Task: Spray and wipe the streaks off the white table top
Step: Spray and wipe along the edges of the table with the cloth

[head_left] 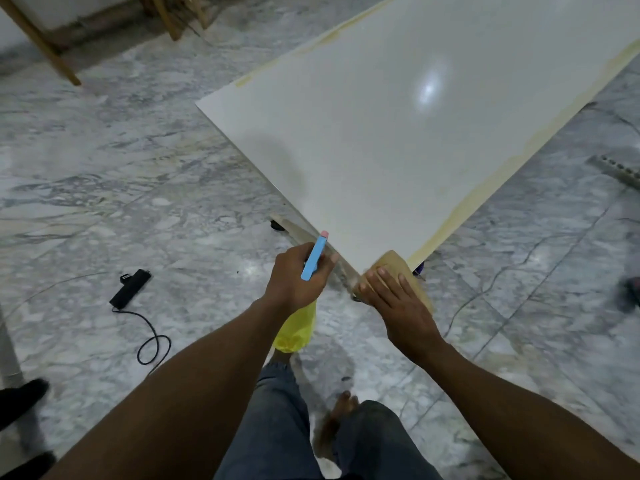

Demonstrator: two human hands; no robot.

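Gripping a half-hidden spray bottle (pixel 313 264), left fingers (pixel 326 265) curl; right fingers (pixel 381 283) press the cloth (pixel 393 259).

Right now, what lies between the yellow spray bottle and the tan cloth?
Head view: only the near corner of the white table top and a pale wooden rail separate the left hand's yellow spray bottle from the right hand's tan cloth.

Dim; glare on table top (pixel 429 88), blurred edges

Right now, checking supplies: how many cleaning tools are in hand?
2: spray bottle in the left hand, cloth under the right hand at a corner of the table top.
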